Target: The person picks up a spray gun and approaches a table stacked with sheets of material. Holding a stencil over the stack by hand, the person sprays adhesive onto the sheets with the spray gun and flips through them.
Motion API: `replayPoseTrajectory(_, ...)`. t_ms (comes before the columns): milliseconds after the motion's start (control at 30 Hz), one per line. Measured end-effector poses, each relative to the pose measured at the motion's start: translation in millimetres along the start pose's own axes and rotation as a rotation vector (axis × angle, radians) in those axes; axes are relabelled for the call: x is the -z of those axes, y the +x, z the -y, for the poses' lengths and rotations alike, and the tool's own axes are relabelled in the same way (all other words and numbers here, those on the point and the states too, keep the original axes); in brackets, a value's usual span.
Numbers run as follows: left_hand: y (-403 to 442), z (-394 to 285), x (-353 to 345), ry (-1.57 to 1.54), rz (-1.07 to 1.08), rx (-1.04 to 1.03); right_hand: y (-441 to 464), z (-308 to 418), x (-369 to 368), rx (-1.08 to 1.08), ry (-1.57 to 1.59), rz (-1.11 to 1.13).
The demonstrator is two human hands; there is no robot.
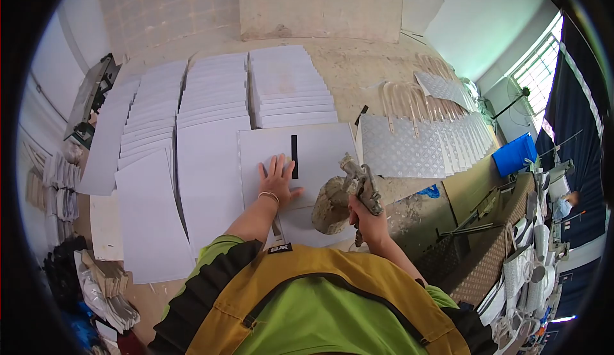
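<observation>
spray gun (pixel 366 185) first: where was it?

– at the near right of the white board (pixel 326 153), in the right hand (pixel 369 219). those fingers were wrapped around its grip, and its stained cup (pixel 330 206) hung to its left.

and the left hand (pixel 276 179)?

– it held nothing. its fingers were spread wide, flat on the white board, just left of the black strip (pixel 294 157).

so which step was it?

– i judged it a bracing step: one hand steadied the white board while the other had the spray gun ready. i saw no spray, and could not tell whether it was firing.

what did the next move call for?

– probably an even aim, with the left fingers out of its line. white sheets (pixel 214 96) overlapped on the far left of the worktop (pixel 358 73), and patterned panels (pixel 403 147) lay to the right, so stray spray seemed a risk.
</observation>
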State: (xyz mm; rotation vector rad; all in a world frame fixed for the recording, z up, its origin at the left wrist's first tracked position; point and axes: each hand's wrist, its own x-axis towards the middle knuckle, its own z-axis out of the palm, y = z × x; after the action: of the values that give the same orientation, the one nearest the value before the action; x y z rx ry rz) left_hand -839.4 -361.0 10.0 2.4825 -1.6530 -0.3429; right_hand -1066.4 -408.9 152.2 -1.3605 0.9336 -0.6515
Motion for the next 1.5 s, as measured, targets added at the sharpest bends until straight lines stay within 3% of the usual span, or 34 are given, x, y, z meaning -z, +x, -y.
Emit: replayPoseTrajectory(1500,0.1,-3.0,2.6,0.008,0.022,0.004,75.0,26.9,-13.1,0.129,0.022,-0.127)
